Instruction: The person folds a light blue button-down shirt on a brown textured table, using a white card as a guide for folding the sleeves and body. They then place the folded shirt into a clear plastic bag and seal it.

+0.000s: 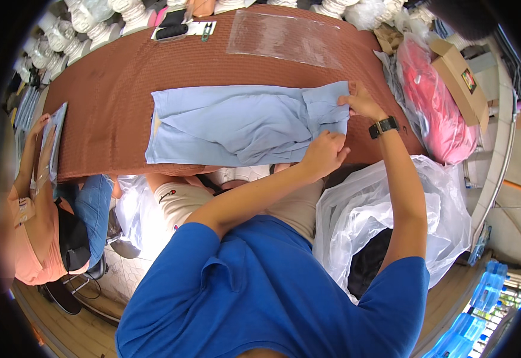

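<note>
A light blue folded garment [236, 125] lies lengthwise on the brown cloth-covered table [99, 113]. Its middle is rumpled, and a flap is folded over at the right end. Whether it is a shirt or trousers I cannot tell. My right hand [365, 102], with a dark watch on the wrist, pinches the far right edge. At the near right corner, my left hand [327, 154] is closed with curled fingers against the cloth; its fingertips are partly hidden.
A clear plastic sleeve [284, 37], a black thread spool [171, 31] and small green thread snips [206, 31] lie toward the back. On the right are a bagged red bundle [430, 101], a cardboard box [460, 80] and a large plastic bag [445, 203]. A co-worker [39, 232] sits left.
</note>
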### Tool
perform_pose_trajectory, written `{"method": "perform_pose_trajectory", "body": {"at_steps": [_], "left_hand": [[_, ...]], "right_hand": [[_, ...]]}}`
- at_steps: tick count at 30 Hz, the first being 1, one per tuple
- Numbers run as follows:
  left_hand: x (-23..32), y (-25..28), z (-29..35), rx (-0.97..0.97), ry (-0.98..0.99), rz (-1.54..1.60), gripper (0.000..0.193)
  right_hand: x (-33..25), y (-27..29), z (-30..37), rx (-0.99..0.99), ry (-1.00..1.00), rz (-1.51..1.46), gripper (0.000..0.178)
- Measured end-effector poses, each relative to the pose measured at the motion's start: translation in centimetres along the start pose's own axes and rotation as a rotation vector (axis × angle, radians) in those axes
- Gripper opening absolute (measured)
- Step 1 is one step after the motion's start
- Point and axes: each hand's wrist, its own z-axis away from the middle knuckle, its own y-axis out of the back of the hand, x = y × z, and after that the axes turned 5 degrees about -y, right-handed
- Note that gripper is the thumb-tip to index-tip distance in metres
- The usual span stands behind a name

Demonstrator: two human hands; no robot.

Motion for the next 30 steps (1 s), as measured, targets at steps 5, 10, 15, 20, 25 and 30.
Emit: {"method": "perform_pose_trajectory", "body": {"at_steps": [5, 10, 15, 20, 25, 30], "left_hand": [[1.2, 9.1, 0.9, 0.226, 0.306, 0.368, 0.029], [-2.1, 17.2, 5.7, 0.642, 0.316, 0.592, 0.024], [-6.0, 25.7, 11.9, 0.718, 0.901, 0.615, 0.032], [-8.3, 28.7, 14.3, 0.242, 0.967, 0.297, 0.026], [-6.3, 29.2, 13.4, 0.25, 1.09, 0.563, 0.037], [-4.2, 30.7, 14.6, 0.451, 0.913, 0.59, 0.033]], "right_hand": [[-10.6, -2.7, 2.2, -0.177, 0.154, 0.02, 0.066], [-20.2, -12.0, 2.2, -0.445, 0.278, 0.059, 0.057], [-23.0, -25.1, -2.3, -0.755, 0.022, 0.051, 0.046], [-23.6, -26.9, -5.8, -0.938, 0.057, 0.317, 0.034], [-21.3, -26.9, -6.8, -0.544, 0.753, 0.828, 0.051], [-24.8, -26.3, -3.9, -0.815, 0.719, 0.273, 0.027]]}}
